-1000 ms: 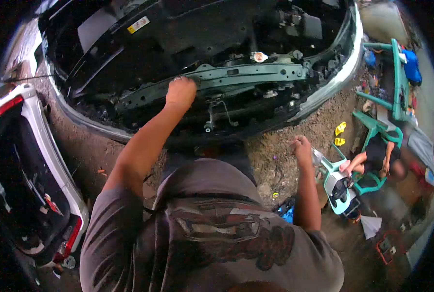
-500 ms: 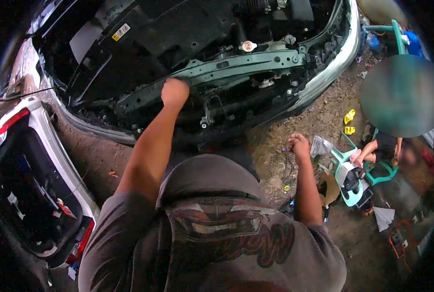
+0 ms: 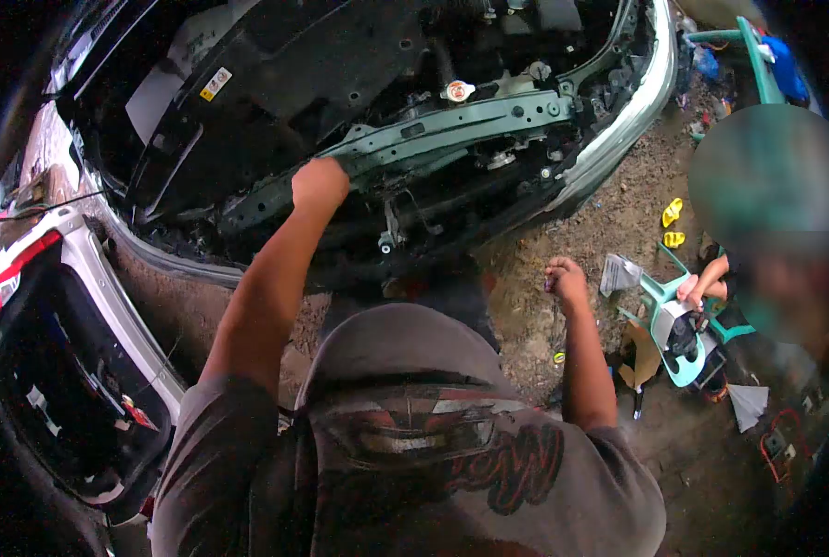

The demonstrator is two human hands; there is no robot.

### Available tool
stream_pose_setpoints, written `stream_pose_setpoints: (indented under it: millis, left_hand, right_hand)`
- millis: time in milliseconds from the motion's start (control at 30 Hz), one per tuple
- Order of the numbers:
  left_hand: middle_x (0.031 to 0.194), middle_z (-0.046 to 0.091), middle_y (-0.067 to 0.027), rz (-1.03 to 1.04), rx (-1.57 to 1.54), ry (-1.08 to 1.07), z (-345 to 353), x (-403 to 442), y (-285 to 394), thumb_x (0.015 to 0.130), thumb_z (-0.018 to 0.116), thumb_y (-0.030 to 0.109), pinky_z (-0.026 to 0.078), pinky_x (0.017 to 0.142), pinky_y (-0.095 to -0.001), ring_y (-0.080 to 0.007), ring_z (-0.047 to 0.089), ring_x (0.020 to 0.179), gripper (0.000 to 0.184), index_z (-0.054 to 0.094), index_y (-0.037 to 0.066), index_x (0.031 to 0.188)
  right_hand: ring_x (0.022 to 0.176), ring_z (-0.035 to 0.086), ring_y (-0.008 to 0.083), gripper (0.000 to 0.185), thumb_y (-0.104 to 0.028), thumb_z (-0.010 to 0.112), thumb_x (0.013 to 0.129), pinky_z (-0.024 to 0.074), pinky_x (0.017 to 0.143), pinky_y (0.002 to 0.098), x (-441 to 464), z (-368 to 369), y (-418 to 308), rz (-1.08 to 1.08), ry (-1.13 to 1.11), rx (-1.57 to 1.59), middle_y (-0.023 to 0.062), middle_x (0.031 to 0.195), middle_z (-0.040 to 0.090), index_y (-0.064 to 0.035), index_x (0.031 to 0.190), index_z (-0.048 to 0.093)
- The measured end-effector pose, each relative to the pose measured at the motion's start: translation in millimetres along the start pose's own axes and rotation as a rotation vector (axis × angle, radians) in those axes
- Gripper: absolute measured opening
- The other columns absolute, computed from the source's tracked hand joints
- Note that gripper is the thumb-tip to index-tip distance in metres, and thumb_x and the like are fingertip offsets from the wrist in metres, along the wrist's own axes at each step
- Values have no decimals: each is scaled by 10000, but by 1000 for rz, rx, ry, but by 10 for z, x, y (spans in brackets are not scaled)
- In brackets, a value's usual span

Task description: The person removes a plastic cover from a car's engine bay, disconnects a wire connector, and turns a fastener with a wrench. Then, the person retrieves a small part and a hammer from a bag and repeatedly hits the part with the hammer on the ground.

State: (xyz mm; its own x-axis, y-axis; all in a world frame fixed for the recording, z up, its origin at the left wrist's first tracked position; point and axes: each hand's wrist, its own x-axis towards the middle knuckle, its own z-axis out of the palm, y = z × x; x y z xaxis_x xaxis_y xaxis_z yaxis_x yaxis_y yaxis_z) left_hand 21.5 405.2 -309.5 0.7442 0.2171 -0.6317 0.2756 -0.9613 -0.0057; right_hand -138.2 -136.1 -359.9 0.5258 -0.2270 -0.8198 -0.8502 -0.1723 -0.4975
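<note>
Head view: closed left hand [image 3: 320, 184] at the green crossbar [image 3: 451, 130], closed right hand [image 3: 567, 282] well apart from it.

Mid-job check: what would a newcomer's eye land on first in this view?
Probably the open engine bay filling the top, with the left hand at the grey-green bar along its front. Next, the white panel with red lights at the picture's left. Then the small yellow sandals, bright against the dirt at right.
</note>
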Motion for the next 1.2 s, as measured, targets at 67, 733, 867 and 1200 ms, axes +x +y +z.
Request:
stream_pose_setpoints:
  millis: [67,733,867,1200]
  left_hand:
    - [1096,740,-202,-2,42,15,12,24,15,878,599,231,580,857,-483,-366,727,1009,278,762,34,989]
    - [944,739,-211,518,252,247,480,382,-303,912,600,388,551,783,-539,-419,712,864,402,699,5,838]
    - [1004,727,-227,118,79,219,-46,-55,140,880,631,266,541,806,-550,-438,698,914,277,699,7,951]
    - [996,729,-232,350,298,125,202,164,-392,931,548,86,578,770,-519,-419,713,916,217,664,44,1109]
  right_hand:
    - [591,569,142,110,-36,557,892,506,538,328,-50,-9,-47,35,19,1,32,777,633,-48,974,630]
    - [600,573,131,268,-14,542,916,520,511,325,-151,140,492,196,24,255,64,826,668,-16,1164,642]
    - [604,582,135,287,-7,500,920,529,514,330,-192,-30,369,122,4,206,64,835,671,-13,1177,629]
    - [617,588,136,262,-28,524,908,545,524,340,-146,-95,470,163,34,153,53,843,676,-20,1138,649]
